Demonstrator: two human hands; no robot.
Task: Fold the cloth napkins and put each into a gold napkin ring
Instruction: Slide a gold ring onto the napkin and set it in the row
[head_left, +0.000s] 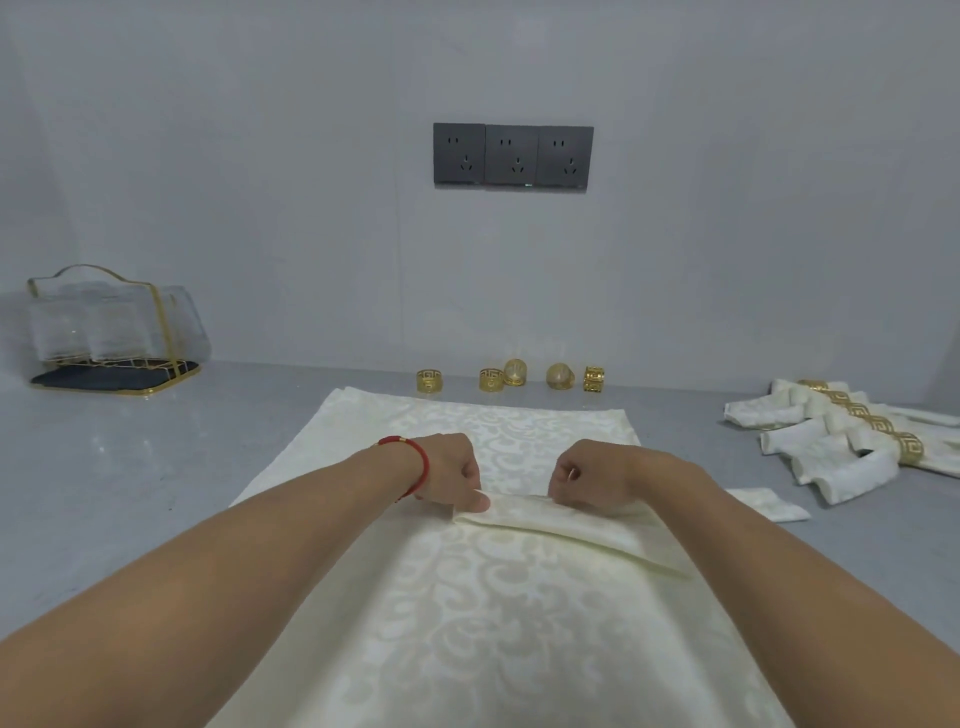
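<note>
Now both hands, left hand and right hand, pinch one napkin's fold; five loose gold rings behind

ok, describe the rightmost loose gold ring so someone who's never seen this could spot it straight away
Find the dark triple wall socket; below it, five loose gold rings stand in a row where the grey table meets the wall. The rightmost gold ring ends that row, beside a rounder, paler ring. Its openwork band looks brighter and more tightly patterned than the rest.
</note>
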